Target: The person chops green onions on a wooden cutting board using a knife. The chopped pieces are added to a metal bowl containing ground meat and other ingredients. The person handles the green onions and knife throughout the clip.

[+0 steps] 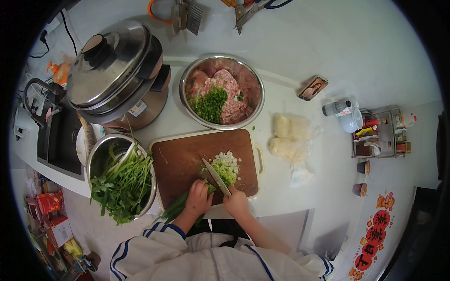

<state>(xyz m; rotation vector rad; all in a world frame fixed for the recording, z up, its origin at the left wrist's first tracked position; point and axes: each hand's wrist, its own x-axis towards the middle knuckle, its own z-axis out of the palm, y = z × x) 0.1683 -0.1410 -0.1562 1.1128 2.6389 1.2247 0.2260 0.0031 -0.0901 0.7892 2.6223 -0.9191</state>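
My left hand (197, 199) presses a bunch of green onions (179, 203) against the brown cutting board (175, 158), their leaves trailing off its near edge. Right beside it, my right hand (237, 203) grips a kitchen knife (215, 175) by the handle, the blade slanting away to the upper left. A heap of chopped green onion (226, 167), white and pale green, lies just right of the blade. Behind the board, a steel bowl (260, 105) contains ground meat (228, 84) topped with finely chopped greens (211, 103).
Left of the board, leafy greens (121, 189) overfill a steel bowl (153, 189). Behind it stands a lidded steel pot (112, 70), with a sink (56, 140) farther left. To the right are plastic-bagged pale food (290, 137), a propped phone (313, 87) and a condiment rack (378, 133).
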